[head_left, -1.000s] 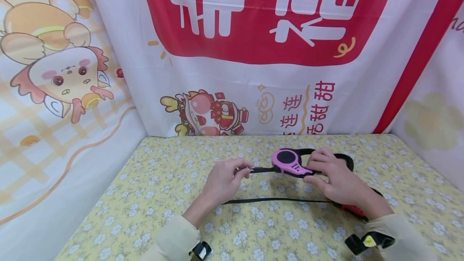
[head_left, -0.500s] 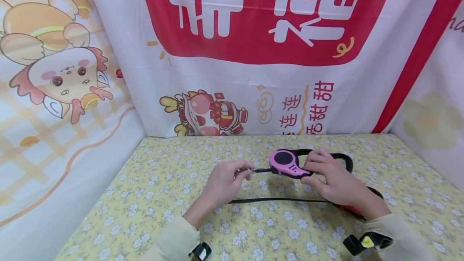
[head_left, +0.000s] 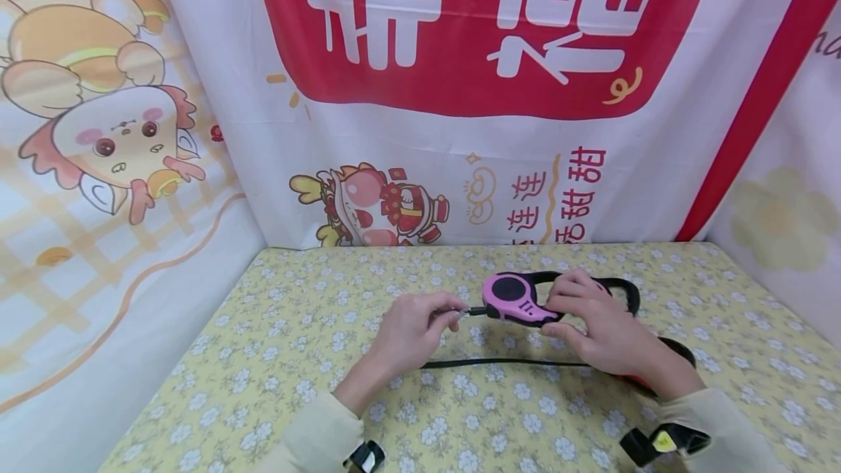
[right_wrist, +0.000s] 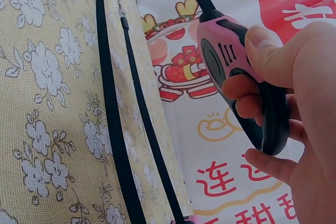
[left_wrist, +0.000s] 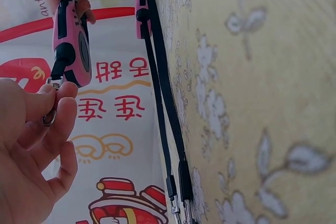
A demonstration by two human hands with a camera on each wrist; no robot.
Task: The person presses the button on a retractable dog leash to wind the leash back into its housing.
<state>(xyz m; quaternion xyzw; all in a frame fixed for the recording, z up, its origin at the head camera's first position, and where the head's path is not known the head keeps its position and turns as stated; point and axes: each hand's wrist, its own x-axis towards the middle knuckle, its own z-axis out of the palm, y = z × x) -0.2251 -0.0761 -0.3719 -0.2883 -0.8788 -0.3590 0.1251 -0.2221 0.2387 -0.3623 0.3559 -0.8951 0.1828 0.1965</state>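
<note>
My right hand (head_left: 591, 323) grips the handle of a pink and black retractable dog leash (head_left: 507, 296), its thumb on the casing in the right wrist view. The leash is held above the table, its nose toward my left hand (head_left: 410, 327). Between thumb and fingers, my left hand pinches the metal clip (left_wrist: 50, 114) at the strap's end. Only a short piece of black strap (head_left: 477, 311) shows between clip and casing. Below my right forearm lies a red and black retractable leash (head_left: 639, 384), partly hidden. Another pink leash (left_wrist: 140, 19) rests on the table in the left wrist view.
Two black straps (left_wrist: 165, 87) run along the flowered tablecloth (head_left: 315, 400), with metal clips (left_wrist: 176, 205) at their ends. In the head view, one strap (head_left: 506, 361) stretches between my forearms. Printed cloth (head_left: 460, 188) hangs behind the table and at both sides.
The pink leash in my right hand has moved left, toward my left hand. The strap showing between casing and clip has become shorter. My left hand has shifted slightly right.
</note>
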